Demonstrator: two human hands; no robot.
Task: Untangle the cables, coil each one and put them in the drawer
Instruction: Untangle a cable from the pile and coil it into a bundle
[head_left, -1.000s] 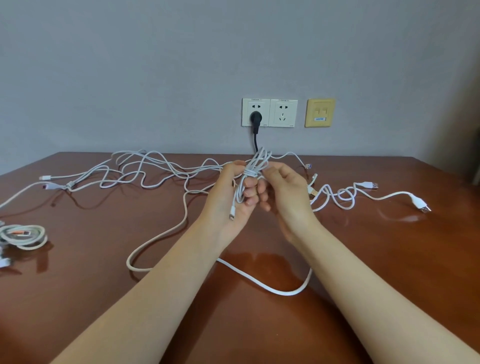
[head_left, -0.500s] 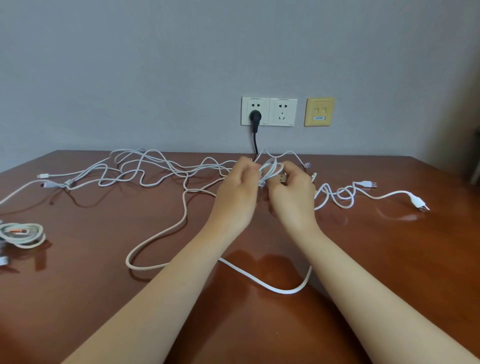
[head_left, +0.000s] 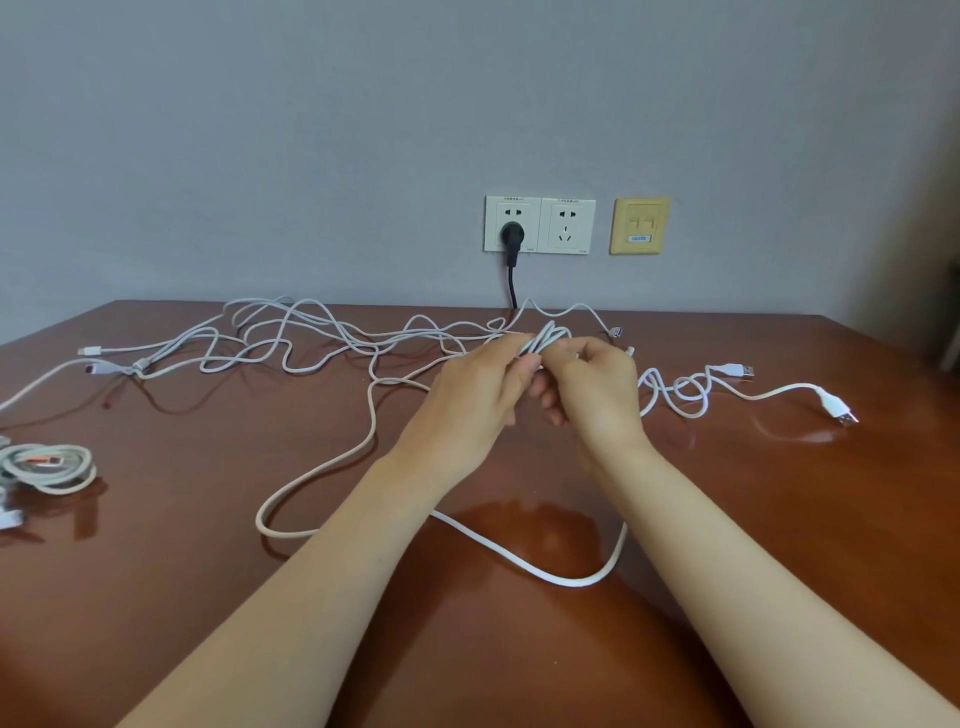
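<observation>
The brown bench (head_left: 779, 519) below the wall socket (head_left: 540, 224) carried tangled cables (head_left: 291, 338), mostly left of the socket. Just under it, the left hand (head_left: 467, 400) and right hand (head_left: 597, 395) both gripped one small coil (head_left: 545, 338), probably to keep its loops together.

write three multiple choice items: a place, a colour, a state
1. Where on the brown wooden table is the coiled white cable? A) far left B) far right C) centre
2. Colour of the round plug in the white wall socket? A) white B) black C) yellow
3. The left hand and right hand are: A) flat B) gripping white cable loops C) pointing
1 A, it lies by the left edge; 2 B, plug is dark; 3 B, both curl round the loops.
</observation>
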